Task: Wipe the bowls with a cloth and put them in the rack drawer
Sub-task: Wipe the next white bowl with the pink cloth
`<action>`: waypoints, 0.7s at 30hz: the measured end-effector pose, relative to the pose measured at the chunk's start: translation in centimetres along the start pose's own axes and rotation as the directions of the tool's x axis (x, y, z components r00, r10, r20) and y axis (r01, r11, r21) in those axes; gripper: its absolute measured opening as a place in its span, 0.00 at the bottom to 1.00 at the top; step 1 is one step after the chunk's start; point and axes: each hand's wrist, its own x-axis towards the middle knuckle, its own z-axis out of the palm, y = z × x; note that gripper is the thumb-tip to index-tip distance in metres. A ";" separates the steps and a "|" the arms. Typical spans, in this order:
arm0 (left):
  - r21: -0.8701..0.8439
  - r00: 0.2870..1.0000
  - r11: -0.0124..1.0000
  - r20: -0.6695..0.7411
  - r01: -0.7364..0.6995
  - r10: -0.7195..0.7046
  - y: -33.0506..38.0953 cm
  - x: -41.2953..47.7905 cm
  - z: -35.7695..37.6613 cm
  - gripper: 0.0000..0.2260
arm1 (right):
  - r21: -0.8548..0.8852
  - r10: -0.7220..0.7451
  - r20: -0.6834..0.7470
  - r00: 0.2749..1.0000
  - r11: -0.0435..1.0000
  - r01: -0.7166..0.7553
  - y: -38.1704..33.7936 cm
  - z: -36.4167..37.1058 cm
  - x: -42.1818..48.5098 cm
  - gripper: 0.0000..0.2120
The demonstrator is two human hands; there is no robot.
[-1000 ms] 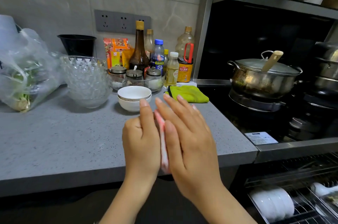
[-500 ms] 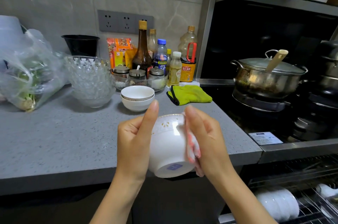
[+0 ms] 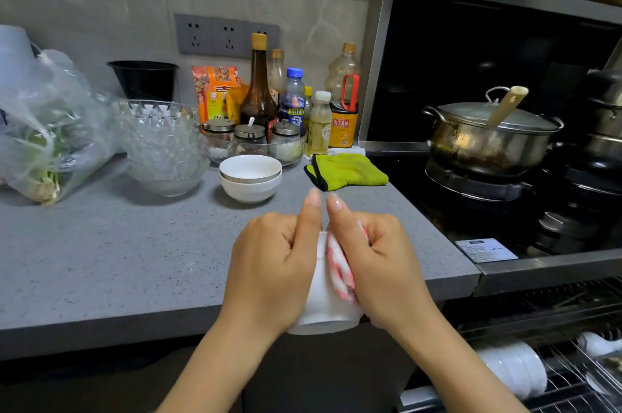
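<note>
Grips clamped, lower centre: left hand round the white ceramic bowl, right hand pinching the red-and-white cloth, now slid across its side; still wiping.

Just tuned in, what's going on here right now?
A person is wiping a white bowl. The left hand grips it at the counter's front edge, while the right hand presses a pink-and-white cloth against its side. Two stacked bowls wait on the grey counter behind. The rack drawer at lower right is open, with white dishes already in it.
</note>
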 end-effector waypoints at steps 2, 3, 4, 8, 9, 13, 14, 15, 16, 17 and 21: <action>-0.116 0.996 0.992 -0.072 0.038 -0.047 0.2 -0.2 0.0 0.37 | 0.076 -0.016 -0.031 0.999 0.997 0.018 0.4 0.0 -0.2 0.31; -0.213 0.985 0.974 -0.135 0.078 -0.108 0.4 -0.3 0.0 0.35 | 0.133 -0.004 -0.057 0.998 0.991 0.012 0.7 0.0 -0.3 0.32; -0.316 0.966 0.941 -0.184 0.120 -0.184 0.6 -0.4 0.0 0.34 | 0.180 0.025 -0.076 0.997 0.984 -0.011 0.9 -0.1 -0.5 0.31; -0.461 0.906 0.872 -0.278 0.166 -0.320 0.6 -0.3 0.4 0.29 | 0.133 0.130 -0.108 0.986 0.984 -0.116 1.3 0.2 -1.1 0.21; -0.446 0.901 0.883 -0.308 0.147 -0.305 0.7 -0.3 0.6 0.30 | 0.031 0.064 -0.127 0.990 0.998 -0.061 1.1 0.6 -1.3 0.20; -0.317 0.902 0.946 -0.384 0.072 -0.198 0.9 -0.5 1.6 0.30 | -0.662 -0.398 -0.070 0.915 0.704 0.255 1.1 2.6 -1.5 0.20; -0.329 0.901 0.942 -0.387 0.066 -0.198 1.0 -0.6 1.7 0.30 | -0.680 -0.426 -0.073 0.902 0.683 0.268 1.3 2.7 -1.5 0.20; -0.336 0.899 0.940 -0.391 0.062 -0.199 1.1 -0.7 1.7 0.32 | -0.641 -0.421 -0.100 0.902 0.721 0.265 1.2 2.7 -1.3 0.20; -0.340 0.898 0.939 -0.392 0.060 -0.200 1.0 -0.7 1.7 0.33 | -0.566 -0.384 -0.136 0.913 0.787 0.247 1.2 2.4 -1.1 0.20; -0.339 0.898 0.939 -0.392 0.063 -0.202 1.0 -0.7 1.5 0.32 | -0.449 -0.323 -0.162 0.933 0.865 0.221 1.2 2.0 -1.0 0.20; -0.437 0.882 0.895 -0.382 0.091 -0.276 0.8 -0.8 0.9 0.29 | -0.063 -0.094 -0.188 0.978 0.995 0.083 1.2 1.1 -0.5 0.18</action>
